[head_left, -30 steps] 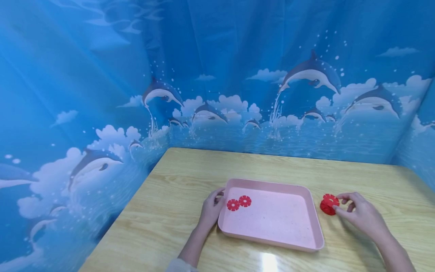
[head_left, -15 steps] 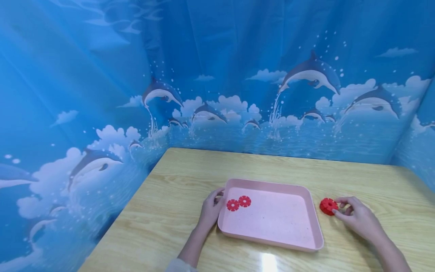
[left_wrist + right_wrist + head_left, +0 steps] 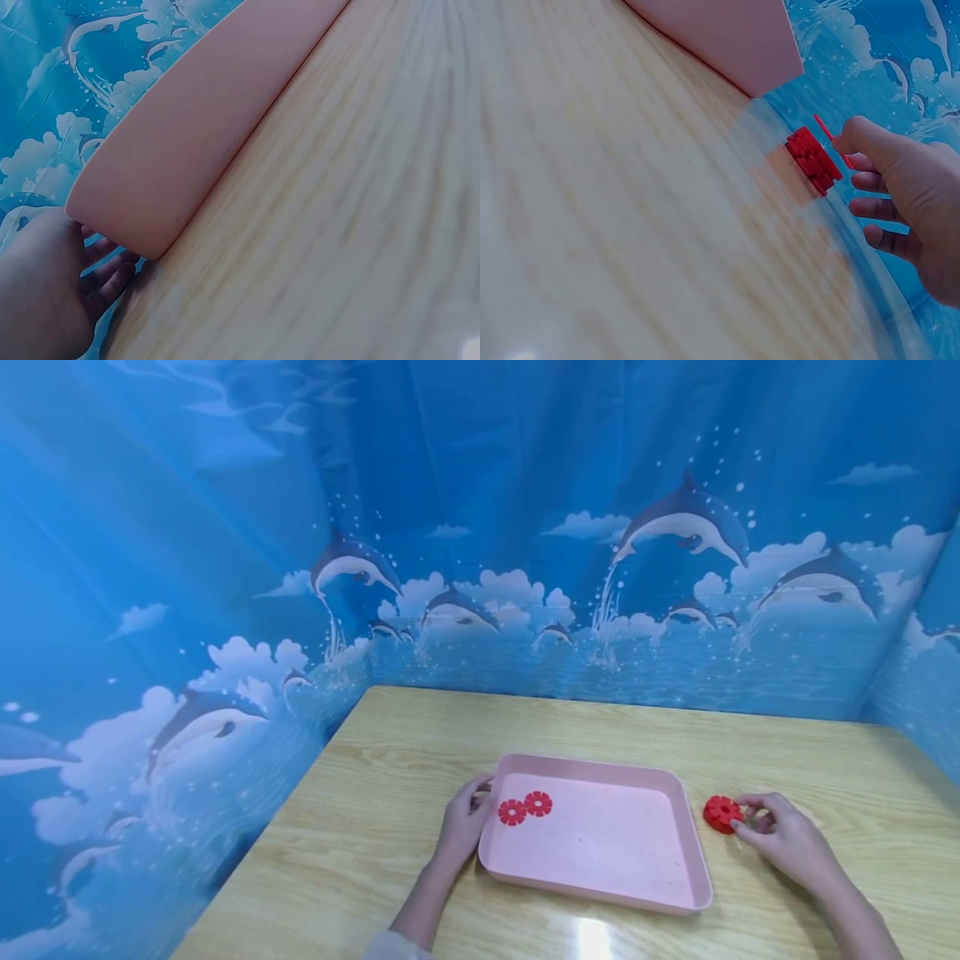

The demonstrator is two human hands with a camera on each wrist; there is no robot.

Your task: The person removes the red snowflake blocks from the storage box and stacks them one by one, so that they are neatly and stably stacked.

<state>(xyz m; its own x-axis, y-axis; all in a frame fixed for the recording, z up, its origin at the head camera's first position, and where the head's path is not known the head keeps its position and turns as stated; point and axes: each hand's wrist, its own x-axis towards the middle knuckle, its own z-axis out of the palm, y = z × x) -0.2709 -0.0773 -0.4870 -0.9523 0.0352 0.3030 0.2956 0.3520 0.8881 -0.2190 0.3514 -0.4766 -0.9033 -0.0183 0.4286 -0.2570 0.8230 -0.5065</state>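
At the right of the head view, my right hand (image 3: 787, 842) pinches a thin red notched plastic disc (image 3: 844, 154) between thumb and finger. It is close over a short stack of similar red discs (image 3: 810, 159) on the table. The other fingers of that hand are loosely bent. My left hand (image 3: 461, 822) rests beside the left end of a shallow pink tray (image 3: 592, 889), its fingertips right at the outer wall. In the left wrist view, relaxed fingers (image 3: 112, 281) show below the tray's corner. Two red discs (image 3: 525, 807) lie flat at the tray's left end, edges meeting or overlapping.
A wood-grain table (image 3: 427, 735) carries the tray. Behind and to the sides hangs a blue curtain (image 3: 480, 527) printed with dolphins and clouds. Table surface extends behind the tray and beyond the right hand.
One second ago my right hand held the disc higher and more tilted over the stack; it has since come down flatter onto or close above it. My left hand and the tray stay put.
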